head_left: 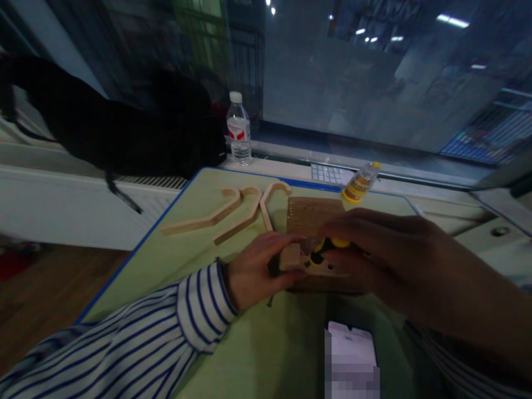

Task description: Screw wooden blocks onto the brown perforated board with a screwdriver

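My left hand (257, 269) grips a small light wooden piece (290, 257) at the near edge of a brown perforated wooden board (311, 215) on the green table (174, 260). My right hand (382, 249) is closed around a yellow and black tool (328, 246), a screwdriver by its look, pressed against a flat wooden part (328, 270) beside that piece. Three curved wooden hook-shaped pieces (233, 213) lie to the left of the board, apart from both hands.
A water bottle (238, 128) stands on the sill behind the table. A small yellow-capped glue bottle (361, 183) lies at the far table edge. A phone (351, 354) rests near me. A black bag (124, 127) sits at left.
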{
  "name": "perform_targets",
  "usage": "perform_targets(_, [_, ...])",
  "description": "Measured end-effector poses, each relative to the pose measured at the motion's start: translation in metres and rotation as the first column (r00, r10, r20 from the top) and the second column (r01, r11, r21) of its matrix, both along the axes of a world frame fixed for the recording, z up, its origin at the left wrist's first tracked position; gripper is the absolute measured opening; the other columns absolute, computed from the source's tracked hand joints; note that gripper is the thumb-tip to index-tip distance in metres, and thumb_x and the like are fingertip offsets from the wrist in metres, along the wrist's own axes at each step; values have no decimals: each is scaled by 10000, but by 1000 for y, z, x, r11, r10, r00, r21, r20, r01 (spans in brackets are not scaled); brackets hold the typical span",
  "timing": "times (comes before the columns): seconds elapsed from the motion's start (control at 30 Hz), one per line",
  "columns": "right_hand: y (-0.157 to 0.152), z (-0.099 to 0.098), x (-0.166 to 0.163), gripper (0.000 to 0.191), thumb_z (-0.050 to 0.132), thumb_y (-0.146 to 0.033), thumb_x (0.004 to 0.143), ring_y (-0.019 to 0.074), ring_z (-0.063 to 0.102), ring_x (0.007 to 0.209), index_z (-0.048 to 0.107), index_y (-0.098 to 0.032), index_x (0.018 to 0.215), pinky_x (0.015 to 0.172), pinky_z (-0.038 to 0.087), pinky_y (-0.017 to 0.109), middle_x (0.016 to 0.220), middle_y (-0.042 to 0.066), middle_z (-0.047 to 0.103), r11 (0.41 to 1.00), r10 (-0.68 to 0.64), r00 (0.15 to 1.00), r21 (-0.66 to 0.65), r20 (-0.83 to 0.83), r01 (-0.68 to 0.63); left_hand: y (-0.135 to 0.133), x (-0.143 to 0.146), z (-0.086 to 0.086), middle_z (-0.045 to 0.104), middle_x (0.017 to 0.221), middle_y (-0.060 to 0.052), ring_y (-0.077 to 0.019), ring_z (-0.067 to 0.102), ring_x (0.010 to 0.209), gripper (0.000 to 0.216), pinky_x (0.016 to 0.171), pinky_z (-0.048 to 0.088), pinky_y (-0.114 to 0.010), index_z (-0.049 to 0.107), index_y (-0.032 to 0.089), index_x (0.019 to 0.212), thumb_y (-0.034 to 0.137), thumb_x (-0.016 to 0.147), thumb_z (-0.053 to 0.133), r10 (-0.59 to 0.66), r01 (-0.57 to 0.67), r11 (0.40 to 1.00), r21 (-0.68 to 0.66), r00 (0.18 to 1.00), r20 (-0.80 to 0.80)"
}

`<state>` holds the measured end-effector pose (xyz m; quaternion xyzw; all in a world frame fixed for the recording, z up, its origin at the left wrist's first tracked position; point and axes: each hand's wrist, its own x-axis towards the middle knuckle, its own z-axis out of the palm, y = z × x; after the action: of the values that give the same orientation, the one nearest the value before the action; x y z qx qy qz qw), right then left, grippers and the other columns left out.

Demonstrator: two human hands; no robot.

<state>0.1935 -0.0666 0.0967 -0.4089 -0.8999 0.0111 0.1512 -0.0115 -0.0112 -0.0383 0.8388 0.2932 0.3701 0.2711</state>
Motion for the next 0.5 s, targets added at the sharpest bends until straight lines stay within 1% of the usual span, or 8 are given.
perform_targets(0.1, [-1, 0, 1, 193, 457, -299, 974, 155, 674, 798, 566, -220, 1111, 676, 512, 277, 1012, 15, 696, 1000, 1, 1000, 25, 7, -1, -3, 1, -2, 671, 1062, -69, -219, 635, 1002, 432, 895, 509, -386, 588, 178, 1156, 306, 770, 732, 3, -2, 999, -42, 1000, 13])
perform_targets(0.17, [-1, -1, 1, 214, 452, -333, 976, 161, 675, 775, 573, -221, 1113, 656, 530, 285, 999, 19, 697, 1000, -16, 1000, 17, 26, 16, -4, 1, -3, 670, 1062, -72, -216, 639, 996, 419, 879, 517, -380, 588, 181, 1145, 305, 772, 734, 8, -6, 999, -47, 999, 44])
perform_targets(0.27, [-1, -1, 1, 208, 448, -352, 975, 169, 680, 774, 587, -220, 1057, 636, 551, 289, 1017, 30, 692, 999, -28, 999, 21, 33, 27, -5, 1, -4, 672, 1040, -69, -204, 646, 970, 398, 850, 529, -364, 583, 180, 1124, 274, 770, 737, -1, 4, 1000, -30, 996, 90])
perform_targets(0.4, [1, -1, 0, 208, 442, -347, 974, 174, 687, 743, 599, -211, 969, 587, 555, 281, 1011, 46, 699, 999, -26, 999, 42, 29, 25, -5, 2, -1, 675, 997, -64, -191, 651, 925, 352, 811, 538, -342, 591, 173, 1072, 251, 762, 739, -9, 13, 999, -37, 995, 101])
perform_targets(0.5, [1, -1, -3, 250, 425, -340, 976, 182, 689, 704, 617, -187, 1019, 536, 542, 277, 1000, 71, 709, 997, -28, 999, 66, 21, 26, -5, 3, 1, 673, 976, -60, -187, 648, 906, 324, 802, 539, -337, 590, 176, 1045, 247, 763, 733, -4, 9, 999, -53, 995, 100])
